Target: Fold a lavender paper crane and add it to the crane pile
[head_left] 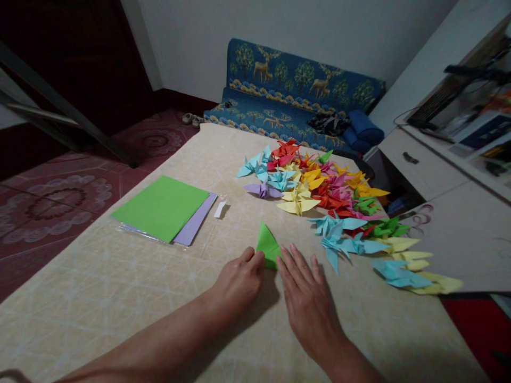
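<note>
A small folded piece of green origami paper [267,246] lies on the table between my hands, its pointed tip facing away from me. My left hand [242,276] is closed, with curled fingers and thumb at the paper's left edge. Flat against the right edge, my right hand [304,290] has its fingers stretched out and touches the paper with the fingertips. The lower part of the fold is partly hidden by both hands.
Green origami sheets [162,207] lie over purple sheets [195,219] and clear plastic at the left. A small white strip [220,209] is beside them. Many folded paper cranes [299,199] in several colours crowd the right side. A blue patterned sofa [295,80] stands beyond the table [120,298].
</note>
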### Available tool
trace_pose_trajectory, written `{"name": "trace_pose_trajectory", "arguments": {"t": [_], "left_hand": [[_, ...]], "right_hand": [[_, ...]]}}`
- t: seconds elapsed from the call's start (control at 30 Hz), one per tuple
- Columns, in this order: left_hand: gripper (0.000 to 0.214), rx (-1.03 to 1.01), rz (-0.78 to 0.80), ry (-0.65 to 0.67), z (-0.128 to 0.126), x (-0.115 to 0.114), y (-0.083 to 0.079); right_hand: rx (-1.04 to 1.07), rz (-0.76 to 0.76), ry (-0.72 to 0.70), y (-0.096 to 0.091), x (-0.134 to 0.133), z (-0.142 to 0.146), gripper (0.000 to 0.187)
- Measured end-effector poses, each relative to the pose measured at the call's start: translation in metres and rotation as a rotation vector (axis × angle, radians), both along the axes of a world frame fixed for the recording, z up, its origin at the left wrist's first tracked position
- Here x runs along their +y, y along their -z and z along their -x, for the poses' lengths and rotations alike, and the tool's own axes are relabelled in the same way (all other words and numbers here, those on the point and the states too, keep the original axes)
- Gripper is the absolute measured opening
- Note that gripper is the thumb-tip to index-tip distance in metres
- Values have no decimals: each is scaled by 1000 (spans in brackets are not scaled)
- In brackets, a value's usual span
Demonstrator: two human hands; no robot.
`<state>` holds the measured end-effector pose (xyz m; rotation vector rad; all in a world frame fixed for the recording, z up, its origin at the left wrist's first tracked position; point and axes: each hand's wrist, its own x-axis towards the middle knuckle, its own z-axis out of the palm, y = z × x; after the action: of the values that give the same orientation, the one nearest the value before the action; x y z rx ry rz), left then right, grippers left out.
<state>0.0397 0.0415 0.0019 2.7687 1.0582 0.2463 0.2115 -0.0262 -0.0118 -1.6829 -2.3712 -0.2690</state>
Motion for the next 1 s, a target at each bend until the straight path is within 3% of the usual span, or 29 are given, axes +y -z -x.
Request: {"name": "trace_pose_trajectory", "arguments": {"t": [0.17,0.23,0.3,0.47,0.6,0.7,0.83,1.0], "left_hand": [[16,-20,60,8,3,-1,-3],[16,-32,62,-37,3,-2,-2],[15,-56,45,-44,4,-2,1],[11,-110,-16,-2,8,3,9],[21,-201,-63,-59,7,6,14],[22,-259,-59,-83,5,7,16],[22,-310,-52,-109,6,8,18],[19,-339,-33,-130,6,9,18]], "right_hand": [[55,147,-89,-1,-5,29,71],[89,174,-106,1,-6,30,90],[91,215,-121,3,-7,22,96],[152,243,-56,6,-4,-15,81],[381,201,29,8,9,-34,43],[593,85,144,8,24,-34,28],[774,141,265,5,41,-24,25],[790,199,344,3,50,-17,20]]}}
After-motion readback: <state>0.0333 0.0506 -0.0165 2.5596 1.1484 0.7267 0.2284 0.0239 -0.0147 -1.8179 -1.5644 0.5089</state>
